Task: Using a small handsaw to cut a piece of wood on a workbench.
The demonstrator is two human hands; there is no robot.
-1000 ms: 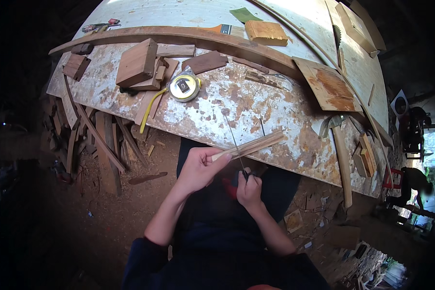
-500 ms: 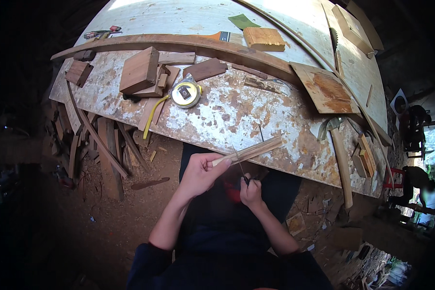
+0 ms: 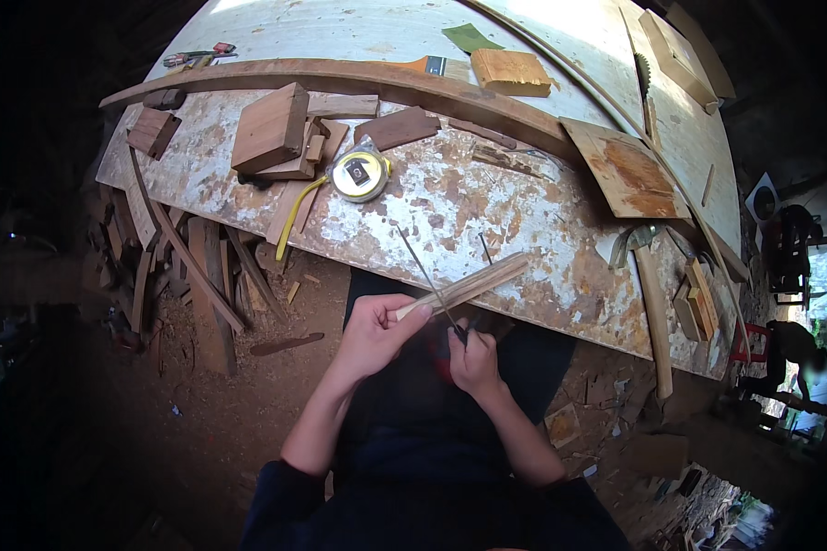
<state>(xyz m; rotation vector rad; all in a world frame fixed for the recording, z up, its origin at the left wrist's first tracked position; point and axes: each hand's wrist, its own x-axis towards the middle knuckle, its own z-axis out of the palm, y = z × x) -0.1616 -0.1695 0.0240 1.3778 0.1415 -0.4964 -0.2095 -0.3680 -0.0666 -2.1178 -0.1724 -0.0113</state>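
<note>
My left hand (image 3: 373,335) pinches the near end of a narrow wooden strip (image 3: 485,280), which slants up to the right over the workbench's front edge. In my right hand (image 3: 475,363), closed round a dark handle, is a thin metal file (image 3: 417,258). Its slim shaft crosses the strip just beyond my left fingertips and points up to the left. The fine detail of the shaft is too small to make out. Behind the strip, a dark nail-like pin (image 3: 485,246) stands at the bench.
On the worn workbench (image 3: 413,216) lie a yellow tape measure (image 3: 358,174), wood blocks (image 3: 269,129), a long curved beam (image 3: 340,77), a paintbrush (image 3: 432,65) and a hammer (image 3: 651,312). Scrap wood (image 3: 209,294) leans below the bench's left side. Another person (image 3: 790,354) is at the far right.
The file has slid up and to the left across the strip, so more of its shaft shows beyond the wood. My left hand and the strip have barely moved.
</note>
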